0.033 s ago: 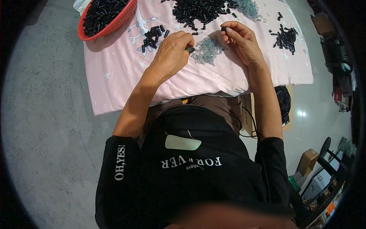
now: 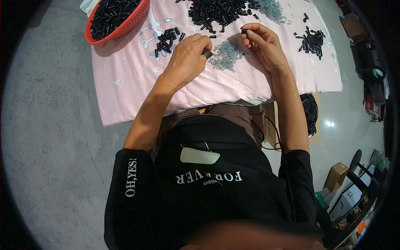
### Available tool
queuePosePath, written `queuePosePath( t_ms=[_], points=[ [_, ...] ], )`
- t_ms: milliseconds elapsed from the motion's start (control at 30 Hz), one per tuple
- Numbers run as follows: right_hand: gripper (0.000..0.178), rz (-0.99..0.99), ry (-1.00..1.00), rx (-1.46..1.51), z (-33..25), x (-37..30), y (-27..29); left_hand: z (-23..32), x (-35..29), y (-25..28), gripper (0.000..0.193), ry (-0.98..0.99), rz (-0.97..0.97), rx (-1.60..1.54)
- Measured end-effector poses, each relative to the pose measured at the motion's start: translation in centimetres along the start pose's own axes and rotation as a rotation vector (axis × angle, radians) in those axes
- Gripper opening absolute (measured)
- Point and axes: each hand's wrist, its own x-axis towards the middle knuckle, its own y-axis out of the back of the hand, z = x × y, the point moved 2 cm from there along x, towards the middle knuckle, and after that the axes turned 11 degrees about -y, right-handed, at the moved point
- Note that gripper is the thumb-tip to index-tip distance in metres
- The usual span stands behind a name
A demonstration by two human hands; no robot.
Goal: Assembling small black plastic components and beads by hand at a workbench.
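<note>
My left hand [image 2: 189, 56] is over the pink cloth with its fingers curled in. A short dark piece [image 2: 207, 54] shows at its thumb; whether it is held or worn there I cannot tell. To the right, my right hand [image 2: 266, 46] is raised, thumb and forefinger pinching a small black plastic piece [image 2: 244, 31]. Between the hands lies a pile of small silvery metal parts [image 2: 227, 56], perhaps springs. Beside my left hand is a small group of black cylindrical pieces [image 2: 166, 39]. A large heap of similar black pieces [image 2: 218, 12] lies beyond both hands.
A red plastic basket [image 2: 125, 28] full of black pieces stands at the far left. A second silvery pile [image 2: 271, 10] lies at the back. More thin black pieces [image 2: 312, 43] lie on the right of the pink cloth [image 2: 125, 89]. Boxes [image 2: 336, 177] stand on the floor at right.
</note>
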Motion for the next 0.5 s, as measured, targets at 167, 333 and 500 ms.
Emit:
queuePosePath(
  t_ms=[167,333,500],
  points=[
    [0.018,-0.001,-0.015,-0.018,-0.07,-0.07,-0.09,-0.1,-0.19,-0.15,0.017,-0.026,0.0,0.011],
    [0.018,0.018,-0.024,-0.024,-0.11,-0.16,-0.16,-0.05,-0.21,-0.15,0.02,-0.024,-0.02,0.009],
    [0.018,-0.005,-0.016,-0.017,-0.18,-0.12,-0.31,0.03,-0.16,-0.3,0.023,0.01,0.069,-0.117]
  ],
)
